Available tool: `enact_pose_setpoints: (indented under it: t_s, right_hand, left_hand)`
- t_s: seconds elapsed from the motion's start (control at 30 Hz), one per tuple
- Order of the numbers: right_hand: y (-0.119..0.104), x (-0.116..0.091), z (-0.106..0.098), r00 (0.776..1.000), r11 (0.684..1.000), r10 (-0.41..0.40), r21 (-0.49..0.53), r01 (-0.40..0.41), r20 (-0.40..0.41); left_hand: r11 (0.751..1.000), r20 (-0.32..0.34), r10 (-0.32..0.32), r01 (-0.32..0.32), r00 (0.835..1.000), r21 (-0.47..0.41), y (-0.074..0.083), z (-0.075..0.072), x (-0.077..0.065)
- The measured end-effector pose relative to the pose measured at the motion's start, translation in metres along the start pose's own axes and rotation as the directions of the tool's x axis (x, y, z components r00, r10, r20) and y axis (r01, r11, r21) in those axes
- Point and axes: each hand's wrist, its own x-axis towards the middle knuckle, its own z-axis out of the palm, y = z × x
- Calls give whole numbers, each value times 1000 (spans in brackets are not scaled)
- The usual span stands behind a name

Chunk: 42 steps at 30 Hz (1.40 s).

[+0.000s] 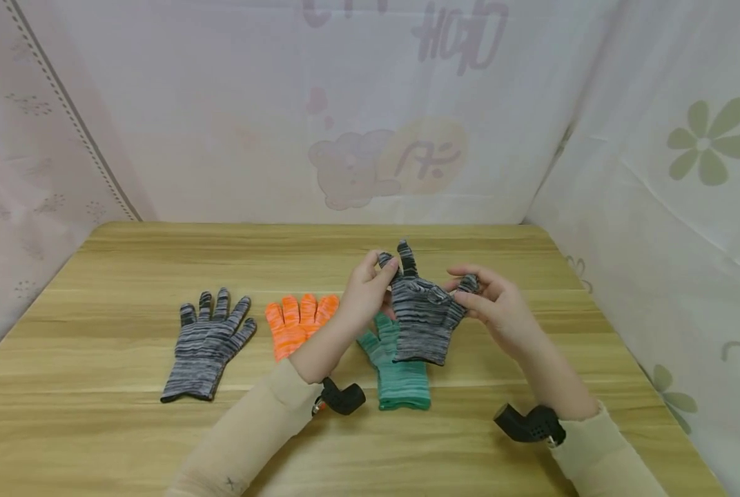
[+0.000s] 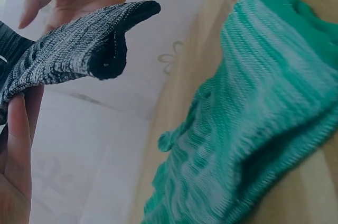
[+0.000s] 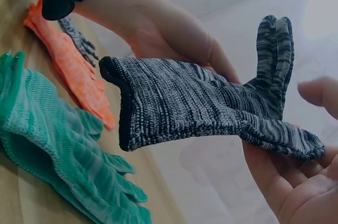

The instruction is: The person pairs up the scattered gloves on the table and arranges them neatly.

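Observation:
A grey-and-black striped knit glove (image 1: 422, 321) is held up off the table, cuff downward, with some of its fingers folded or bunched. My left hand (image 1: 365, 293) pinches one of the glove's fingers between thumb and fingers. On the other side, my right hand (image 1: 500, 307) holds the glove's side digit, its fingers behind the knit and thumb in front. The right wrist view shows that digit lying over the right hand's fingers (image 3: 272, 182). Below the held glove lies a green glove (image 1: 404, 383), partly covered by it in the head view.
An orange glove (image 1: 292, 324) lies left of the green one, partly hidden behind my left forearm. Farther left, another grey-and-black glove (image 1: 202, 345) lies flat with its fingers spread. Printed curtains (image 1: 221, 124) enclose the back and sides of the wooden table (image 1: 84, 331).

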Motion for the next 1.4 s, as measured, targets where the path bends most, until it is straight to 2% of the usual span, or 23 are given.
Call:
enact_pose_setpoints:
  t_s: [0.2, 0.33, 0.53, 0.6, 0.77, 1.0, 1.2, 1.4]
  right_hand:
    - [4, -1, 11, 1000, 987, -27, -156, 27, 6]
    - [6, -1, 18, 999, 963, -18, -268, 6, -42]
    - [9, -1, 29, 997, 935, 5, -353, -33, -78]
    - [9, -1, 33, 996, 929, 27, -366, -56, -82]
    - [9, -2, 41, 991, 937, 82, -330, -112, -104]
    - [12, 0, 46, 991, 928, 57, -359, -97, -119]
    - [13, 2, 52, 993, 926, 38, -369, -77, -113]
    - [14, 4, 57, 989, 931, 76, -345, -117, -129]
  left_hand:
    - [998, -18, -55, 54, 998, -31, -3, -8, -6]
    - [996, -26, -82, 82, 996, -19, -5, -14, -12]
    - [996, -2, -93, 93, 996, -13, -8, -23, -18]
    - [995, -5, -100, 99, 995, -15, -7, -25, -20]
    - [994, -7, -110, 110, 994, -24, -4, -29, -25]
    - [991, 1, -122, 121, 993, -60, -2, -35, -32]
    - [988, -24, -153, 152, 988, -32, -1, -41, -36]
    - [983, -13, -183, 183, 983, -34, -2, -49, -41]
